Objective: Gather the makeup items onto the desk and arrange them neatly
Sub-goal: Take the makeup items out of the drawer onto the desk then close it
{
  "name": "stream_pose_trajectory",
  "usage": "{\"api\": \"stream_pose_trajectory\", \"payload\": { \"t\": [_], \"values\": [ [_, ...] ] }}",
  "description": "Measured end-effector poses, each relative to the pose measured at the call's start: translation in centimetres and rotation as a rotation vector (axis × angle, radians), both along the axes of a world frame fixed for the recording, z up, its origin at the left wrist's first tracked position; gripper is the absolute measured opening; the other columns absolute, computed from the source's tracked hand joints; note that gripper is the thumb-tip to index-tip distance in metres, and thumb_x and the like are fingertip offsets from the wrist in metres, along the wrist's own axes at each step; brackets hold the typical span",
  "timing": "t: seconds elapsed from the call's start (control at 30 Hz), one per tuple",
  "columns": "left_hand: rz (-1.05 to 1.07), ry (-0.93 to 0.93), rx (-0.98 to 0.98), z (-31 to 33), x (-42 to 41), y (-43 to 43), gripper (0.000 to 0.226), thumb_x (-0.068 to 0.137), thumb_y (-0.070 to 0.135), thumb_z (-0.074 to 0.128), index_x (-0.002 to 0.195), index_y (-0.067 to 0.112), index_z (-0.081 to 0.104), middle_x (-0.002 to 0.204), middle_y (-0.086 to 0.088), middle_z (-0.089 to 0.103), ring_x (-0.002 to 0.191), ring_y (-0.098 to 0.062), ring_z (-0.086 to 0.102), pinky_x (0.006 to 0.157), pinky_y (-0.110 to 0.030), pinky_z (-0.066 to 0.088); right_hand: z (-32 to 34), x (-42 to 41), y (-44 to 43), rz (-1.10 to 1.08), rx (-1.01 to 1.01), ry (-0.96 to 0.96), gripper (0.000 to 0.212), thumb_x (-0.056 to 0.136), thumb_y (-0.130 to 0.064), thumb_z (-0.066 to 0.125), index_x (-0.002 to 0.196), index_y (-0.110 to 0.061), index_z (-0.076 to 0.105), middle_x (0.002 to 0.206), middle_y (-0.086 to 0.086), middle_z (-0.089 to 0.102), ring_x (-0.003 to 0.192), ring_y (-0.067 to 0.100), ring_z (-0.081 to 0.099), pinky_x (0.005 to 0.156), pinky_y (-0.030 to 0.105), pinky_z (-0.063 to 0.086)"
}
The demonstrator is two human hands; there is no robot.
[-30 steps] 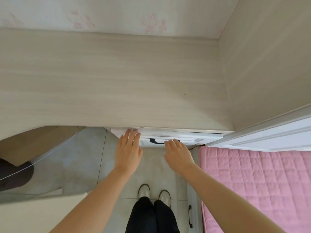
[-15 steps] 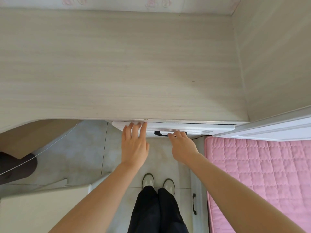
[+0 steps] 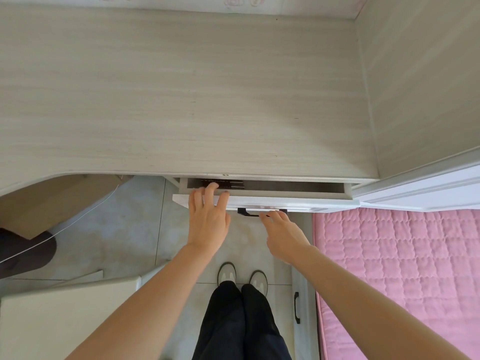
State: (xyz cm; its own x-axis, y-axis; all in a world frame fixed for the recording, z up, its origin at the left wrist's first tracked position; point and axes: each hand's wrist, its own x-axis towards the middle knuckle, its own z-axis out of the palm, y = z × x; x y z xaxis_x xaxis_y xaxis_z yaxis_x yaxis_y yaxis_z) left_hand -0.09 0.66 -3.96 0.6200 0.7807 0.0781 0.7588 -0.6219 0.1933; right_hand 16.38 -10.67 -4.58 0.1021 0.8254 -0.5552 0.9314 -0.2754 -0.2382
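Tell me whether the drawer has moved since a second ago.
Yes. The drawer has slid out from under the desk edge toward the person, opening a gap; before, its front sat nearly flush. The right hand is at the black handle.

— What lay around the pink quilted bed [image 3: 405, 276]?
— Left of it ran the pale tiled floor [image 3: 124, 229]. A dark rounded object [image 3: 26, 252], which I could not identify, sat far left of the bed, a thin white cord [image 3: 85, 214] crossing it.
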Motion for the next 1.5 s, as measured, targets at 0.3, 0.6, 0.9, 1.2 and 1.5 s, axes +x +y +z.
{"api": "stream_pose_trajectory", "payload": {
  "t": [0.3, 0.6, 0.9, 1.2, 1.5],
  "values": [
    [-0.093, 0.002, -0.061, -0.2, 0.4, 0.9, 0.037, 0.068, 0.007, 0.078, 0.099, 0.002, 0.058, 0.112, -0.016, 0.066, 0.112, -0.032, 0.061, 0.104, -0.054, 0.039, 4.5, 2.0, -1.1, -0.031, 0.576, -0.111, 0.043, 0.066, 0.005, 0.067, 0.107, -0.007, 0.066, 0.1, 0.008, 0.064, 0.086, 0.028, 0.062, 0.059, 0.034, 0.054],
    [-0.116, -0.014, -0.077, -0.1, -0.5, 0.3, 0.043, 0.069, 0.008, 0.079, 0.108, 0.008, 0.061, 0.102, -0.006, 0.066, 0.096, -0.027, 0.063, 0.102, -0.047, 0.044, 1.8, 4.7, -1.0, -0.029, 0.335, -0.283, 0.066, 0.065, -0.023, 0.082, 0.124, -0.01, 0.057, 0.108, 0.009, 0.064, 0.101, 0.032, 0.061, 0.09, 0.049, 0.049],
    [-0.124, -0.001, -0.096, -0.3, -2.0, -1.7, 0.053, 0.067, 0.006, 0.082, 0.117, 0.011, 0.066, 0.106, -0.005, 0.068, 0.097, -0.028, 0.064, 0.094, -0.044, 0.049, 1.9, 4.4, -3.4, -0.002, 0.342, -0.272, 0.081, 0.042, 0.009, 0.079, 0.117, -0.012, 0.062, 0.097, 0.005, 0.067, 0.085, 0.03, 0.065, 0.078, 0.046, 0.054],
    [-0.104, 0.026, -0.159, 0.2, -4.3, -5.8, 0.053, 0.067, 0.007, 0.082, 0.117, 0.013, 0.067, 0.107, -0.004, 0.068, 0.099, -0.027, 0.064, 0.095, -0.043, 0.05, 2.0, 2.4, -7.7, 0.011, 0.363, -0.233, 0.073, 0.049, 0.011, 0.073, 0.117, -0.012, 0.063, 0.098, 0.006, 0.067, 0.085, 0.031, 0.065, 0.076, 0.049, 0.054],
    [-0.096, 0.065, -0.175, 1.0, -6.6, -10.0, 0.054, 0.064, 0.007, 0.084, 0.115, 0.012, 0.068, 0.107, -0.005, 0.069, 0.098, -0.027, 0.066, 0.092, -0.042, 0.052, 2.4, 0.6, -11.9, 0.045, 0.319, -0.158, 0.075, 0.049, 0.005, 0.079, 0.119, -0.015, 0.061, 0.099, 0.002, 0.067, 0.085, 0.027, 0.064, 0.073, 0.044, 0.054]
  ]
}}
